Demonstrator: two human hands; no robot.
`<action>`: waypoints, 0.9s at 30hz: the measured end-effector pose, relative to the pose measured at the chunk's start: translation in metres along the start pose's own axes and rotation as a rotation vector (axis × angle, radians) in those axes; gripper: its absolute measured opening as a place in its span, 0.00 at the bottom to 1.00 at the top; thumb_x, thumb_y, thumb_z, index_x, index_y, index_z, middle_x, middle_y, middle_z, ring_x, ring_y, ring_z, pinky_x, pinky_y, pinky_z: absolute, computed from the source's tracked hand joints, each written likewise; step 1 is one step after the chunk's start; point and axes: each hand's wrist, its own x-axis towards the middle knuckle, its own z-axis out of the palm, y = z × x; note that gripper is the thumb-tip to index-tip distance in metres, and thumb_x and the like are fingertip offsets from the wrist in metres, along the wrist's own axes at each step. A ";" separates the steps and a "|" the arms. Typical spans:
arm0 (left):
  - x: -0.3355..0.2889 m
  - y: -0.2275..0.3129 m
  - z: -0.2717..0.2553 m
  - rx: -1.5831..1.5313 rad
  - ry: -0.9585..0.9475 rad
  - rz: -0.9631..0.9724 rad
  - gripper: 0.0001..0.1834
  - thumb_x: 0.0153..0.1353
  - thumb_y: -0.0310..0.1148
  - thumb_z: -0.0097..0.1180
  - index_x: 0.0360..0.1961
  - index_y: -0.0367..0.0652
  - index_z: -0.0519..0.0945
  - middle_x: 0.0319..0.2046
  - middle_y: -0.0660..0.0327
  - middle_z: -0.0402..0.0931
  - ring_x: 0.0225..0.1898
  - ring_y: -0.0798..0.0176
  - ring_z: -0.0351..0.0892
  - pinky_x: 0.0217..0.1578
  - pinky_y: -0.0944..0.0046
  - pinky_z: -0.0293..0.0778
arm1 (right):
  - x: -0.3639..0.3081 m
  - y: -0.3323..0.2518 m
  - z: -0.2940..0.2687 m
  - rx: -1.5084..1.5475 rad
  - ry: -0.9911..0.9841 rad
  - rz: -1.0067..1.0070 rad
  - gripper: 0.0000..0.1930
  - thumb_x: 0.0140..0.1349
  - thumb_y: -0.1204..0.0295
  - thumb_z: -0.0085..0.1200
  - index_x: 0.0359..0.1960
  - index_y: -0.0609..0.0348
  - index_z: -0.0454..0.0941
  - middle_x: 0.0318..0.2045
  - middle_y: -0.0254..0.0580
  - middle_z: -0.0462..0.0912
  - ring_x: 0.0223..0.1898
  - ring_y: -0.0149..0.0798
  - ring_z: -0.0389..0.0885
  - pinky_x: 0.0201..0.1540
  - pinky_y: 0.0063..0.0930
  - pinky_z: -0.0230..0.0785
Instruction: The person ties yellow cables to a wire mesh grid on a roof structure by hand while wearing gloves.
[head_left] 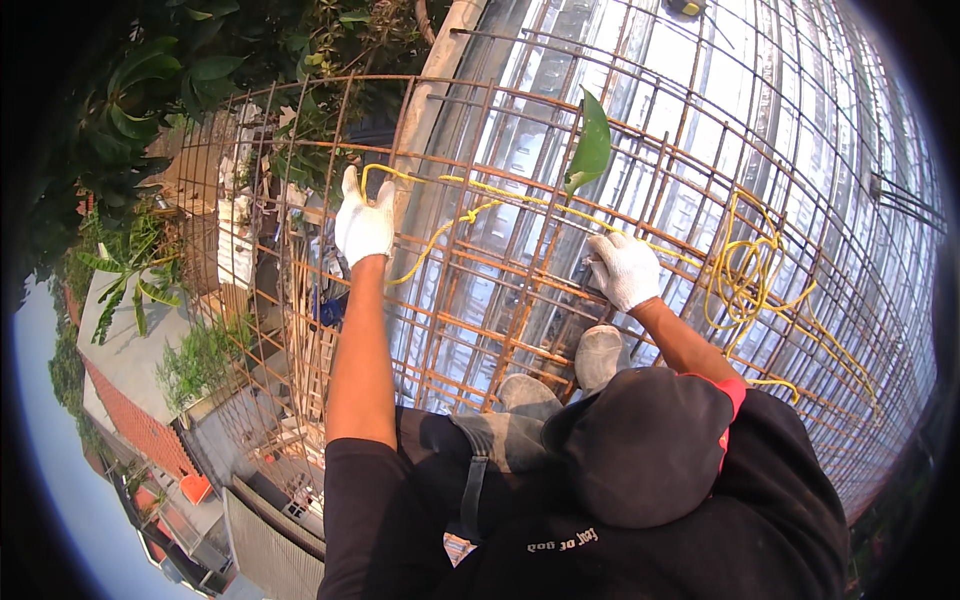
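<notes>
My left hand (365, 225), in a white glove, is over the edge of the steel bar mesh. A yellow rope (525, 195) loops up from between its thumb and finger, and the hand seems closed on it. The rope, knotted near the middle, runs right past my other hand. My right hand (627, 272), also white-gloved, has its fingers curled down close to a rusty bar (545, 225); what they grip is hidden. A tangled bundle of the same rope (748, 275) lies on the mesh to its right.
Ribbed shiny metal decking (640, 110) lies under the mesh. A green leaf (590, 145) stands among the bars. Grey boots (598, 358) are on the mesh. A black cap (645, 450) covers the lower middle. Beyond the left edge, roofs (140, 415) are far below. Trees (140, 85) rise at upper left.
</notes>
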 end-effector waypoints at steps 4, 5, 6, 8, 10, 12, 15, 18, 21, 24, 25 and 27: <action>0.012 0.022 0.015 0.046 -0.106 0.213 0.29 0.74 0.48 0.52 0.75 0.59 0.71 0.54 0.44 0.85 0.54 0.36 0.84 0.54 0.42 0.77 | -0.001 0.002 -0.001 0.000 0.004 -0.002 0.18 0.53 0.68 0.69 0.47 0.51 0.83 0.35 0.42 0.82 0.42 0.51 0.84 0.44 0.47 0.76; 0.016 0.028 0.018 0.135 -0.236 0.119 0.28 0.74 0.47 0.51 0.73 0.57 0.73 0.56 0.44 0.84 0.57 0.37 0.83 0.57 0.42 0.77 | -0.001 0.003 -0.001 -0.005 0.013 -0.002 0.18 0.53 0.68 0.69 0.47 0.51 0.83 0.35 0.42 0.82 0.41 0.51 0.84 0.43 0.47 0.77; 0.018 0.025 0.027 0.192 -0.288 0.173 0.28 0.74 0.46 0.50 0.72 0.54 0.74 0.56 0.44 0.84 0.58 0.37 0.82 0.58 0.43 0.76 | -0.003 0.004 0.001 -0.012 0.021 0.001 0.18 0.53 0.69 0.69 0.47 0.51 0.83 0.35 0.42 0.83 0.41 0.51 0.84 0.43 0.47 0.77; 0.019 -0.013 0.059 0.254 -0.282 0.216 0.27 0.75 0.45 0.49 0.70 0.47 0.76 0.53 0.44 0.85 0.54 0.39 0.84 0.56 0.45 0.79 | 0.001 0.000 0.000 0.024 0.090 -0.032 0.15 0.54 0.71 0.67 0.44 0.51 0.83 0.33 0.43 0.81 0.38 0.52 0.83 0.40 0.47 0.75; 0.022 -0.063 0.087 0.262 -0.168 0.200 0.26 0.76 0.44 0.50 0.68 0.43 0.78 0.48 0.43 0.88 0.41 0.42 0.89 0.47 0.46 0.84 | 0.006 -0.007 0.000 0.037 0.073 -0.054 0.15 0.54 0.71 0.67 0.44 0.51 0.83 0.33 0.42 0.81 0.38 0.52 0.83 0.40 0.47 0.75; 0.017 -0.036 0.092 -0.455 -0.371 -0.180 0.26 0.77 0.46 0.51 0.69 0.44 0.78 0.45 0.44 0.88 0.29 0.50 0.86 0.35 0.50 0.85 | 0.000 0.002 0.000 0.002 0.050 -0.013 0.16 0.54 0.70 0.68 0.45 0.51 0.83 0.34 0.42 0.82 0.39 0.51 0.84 0.41 0.47 0.75; 0.019 -0.026 0.089 -0.986 -0.424 -0.461 0.23 0.78 0.46 0.54 0.67 0.47 0.78 0.39 0.47 0.86 0.13 0.65 0.73 0.19 0.60 0.80 | -0.003 0.004 0.001 -0.021 0.017 0.003 0.17 0.55 0.68 0.69 0.47 0.51 0.83 0.36 0.41 0.83 0.42 0.50 0.84 0.44 0.46 0.76; 0.026 -0.027 0.084 -1.095 -0.451 -0.542 0.21 0.78 0.47 0.55 0.63 0.47 0.80 0.35 0.50 0.85 0.15 0.63 0.76 0.20 0.59 0.81 | -0.002 0.003 0.002 -0.019 0.023 -0.005 0.17 0.56 0.68 0.68 0.48 0.51 0.83 0.36 0.41 0.83 0.41 0.50 0.84 0.44 0.46 0.76; 0.040 -0.019 0.080 -1.113 -0.463 -0.625 0.21 0.78 0.48 0.56 0.62 0.48 0.80 0.31 0.54 0.82 0.15 0.64 0.75 0.20 0.60 0.81 | -0.002 0.003 0.002 -0.020 0.032 -0.013 0.17 0.56 0.68 0.68 0.47 0.50 0.83 0.35 0.41 0.82 0.40 0.50 0.84 0.43 0.46 0.75; 0.043 -0.013 0.071 -1.241 -0.229 -0.475 0.19 0.77 0.43 0.58 0.62 0.45 0.81 0.30 0.58 0.80 0.15 0.67 0.71 0.17 0.63 0.77 | -0.002 0.004 0.001 -0.006 0.031 -0.018 0.16 0.56 0.68 0.68 0.46 0.50 0.82 0.34 0.41 0.82 0.40 0.49 0.84 0.42 0.46 0.75; 0.046 -0.012 0.066 -1.258 -0.115 -0.388 0.19 0.77 0.42 0.58 0.62 0.43 0.81 0.30 0.58 0.80 0.15 0.68 0.71 0.16 0.64 0.75 | -0.001 0.003 0.001 0.011 0.030 -0.023 0.16 0.56 0.68 0.68 0.46 0.50 0.82 0.34 0.41 0.81 0.39 0.49 0.84 0.41 0.46 0.75; 0.061 -0.011 0.043 -1.292 0.017 -0.218 0.18 0.77 0.34 0.58 0.64 0.42 0.81 0.33 0.59 0.81 0.19 0.72 0.73 0.15 0.69 0.74 | -0.001 0.001 0.001 0.027 0.020 -0.032 0.16 0.56 0.67 0.68 0.46 0.50 0.82 0.34 0.41 0.81 0.39 0.49 0.84 0.41 0.46 0.75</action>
